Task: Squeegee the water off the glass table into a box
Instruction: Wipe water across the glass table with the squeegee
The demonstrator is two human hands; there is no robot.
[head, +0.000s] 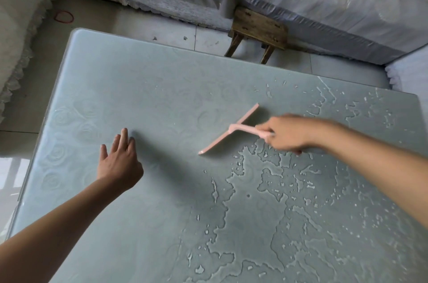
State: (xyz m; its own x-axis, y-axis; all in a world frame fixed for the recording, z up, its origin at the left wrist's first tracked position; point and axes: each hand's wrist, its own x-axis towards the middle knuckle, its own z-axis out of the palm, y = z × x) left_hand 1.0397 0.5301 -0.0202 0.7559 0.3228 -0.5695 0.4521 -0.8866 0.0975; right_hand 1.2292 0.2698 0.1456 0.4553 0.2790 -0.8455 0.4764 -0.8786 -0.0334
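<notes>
The right grip point(287, 135) is curled round the tail of the handle of the pink squeegee point(231, 131). It is blurred, so I cannot tell how each finger lies. From there the short handle runs left to a long crossbar, whose blade slants across the tabletop point(139, 88) just above the upper edge of the water point(266, 190).

The tool looks light and stiff, probably plastic with a softer lip along the blade. One hand on the handle should be enough, with the pressure carried evenly down through the bar. A wet handle may slip, and a tilted bar would likely leave streaks.

The water lies in thin, ragged pools and beads over the right and near parts of the glass. It will probably break up and run around the blade ends rather than move as a sheet.

The left grip point(119, 162) is spread, fingers straight, over the dry left part. I cannot tell if it touches. No box is in view.
</notes>
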